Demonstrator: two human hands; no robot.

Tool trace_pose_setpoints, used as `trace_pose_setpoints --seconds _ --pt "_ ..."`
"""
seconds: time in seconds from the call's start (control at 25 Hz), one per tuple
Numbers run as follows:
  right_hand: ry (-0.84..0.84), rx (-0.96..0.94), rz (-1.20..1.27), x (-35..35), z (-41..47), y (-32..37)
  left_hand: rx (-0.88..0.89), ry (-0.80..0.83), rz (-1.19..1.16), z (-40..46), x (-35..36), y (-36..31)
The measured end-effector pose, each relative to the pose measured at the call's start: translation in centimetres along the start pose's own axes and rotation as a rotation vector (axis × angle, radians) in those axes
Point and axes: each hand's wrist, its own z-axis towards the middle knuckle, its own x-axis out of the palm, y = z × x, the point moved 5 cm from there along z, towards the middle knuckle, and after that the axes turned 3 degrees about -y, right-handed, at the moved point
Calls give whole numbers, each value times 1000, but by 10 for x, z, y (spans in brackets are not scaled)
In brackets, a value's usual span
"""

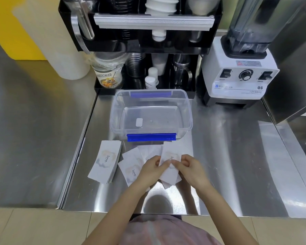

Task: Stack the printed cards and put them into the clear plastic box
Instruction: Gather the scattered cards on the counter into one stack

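White printed cards with a "love." motif lie on the steel counter in front of me. A neat stack of cards (105,161) rests at the left. Loose cards (131,167) are spread in the middle. My left hand (153,169) and my right hand (188,167) both pinch one card (170,160) just above the spread. The clear plastic box (151,113) with blue clips stands open behind the cards; it holds only a small white label on its floor.
A white blender (238,75) stands at the back right. A black rack (148,29) with cups, jugs and small bottles fills the back. A white paper roll (60,45) stands at the back left. The counter's front edge is near my body.
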Motion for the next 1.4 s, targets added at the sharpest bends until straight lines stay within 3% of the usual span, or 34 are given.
trace_pose_setpoints --seconds 0.08,0.2,0.28,0.4,0.48,0.72,0.92,1.12,1.4 --pt "55 10 53 6 -2 3 -1 -33 -168 -5 -4 -3" --pt "-86 40 34 -5 5 2 -40 -121 -242 -8 -19 1" --pt "-140 49 -223 -10 9 -2 -65 -187 -265 -9 -29 7" --pt "-33 63 -660 6 6 -9 -77 -251 -290 -13 -40 15" --pt "-29 43 -752 11 4 -9 -83 -253 -314 -15 -42 20" --pt "-4 65 -582 -2 12 -10 -132 -231 -365 -20 -45 26" --pt "-29 56 -259 -10 2 -11 -143 -222 -392 -24 -46 30" --pt "101 57 55 12 -16 6 -172 -184 -434 -25 -39 30" --pt "56 2 164 38 -33 16 -261 -183 -651 -31 -38 34"
